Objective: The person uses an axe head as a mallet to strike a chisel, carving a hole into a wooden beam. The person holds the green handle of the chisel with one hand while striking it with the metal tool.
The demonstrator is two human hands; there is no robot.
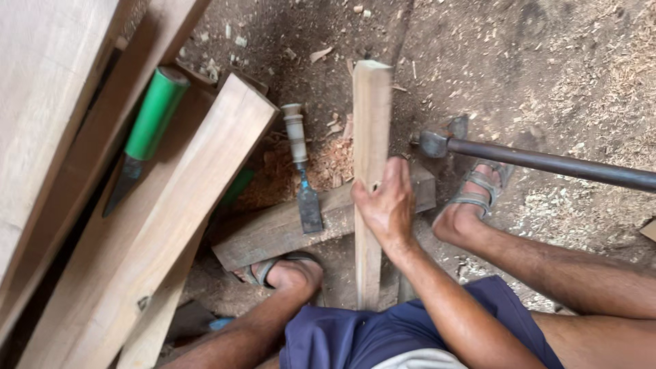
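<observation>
While fingers clamp the wooden stick (371, 130), left hand (387, 205) near block edge (273, 232), hammer (540, 160) beside, right hand unseen.

Chisel (304, 174) on block (273, 229) left of stick (370, 123); hammer (540, 160) right

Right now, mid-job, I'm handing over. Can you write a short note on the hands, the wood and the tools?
Left hand: closed around the narrow wood strip, which lies across the wooden block.
Right hand: out of view. The hammer sits head-first beside the strip, with its handle running off to the right.
Chisel: blade on the block, untouched. The green-handled chisel rests on the planks at left.
Done: wood chips lie around the block.
Left: cannot tell.
</observation>
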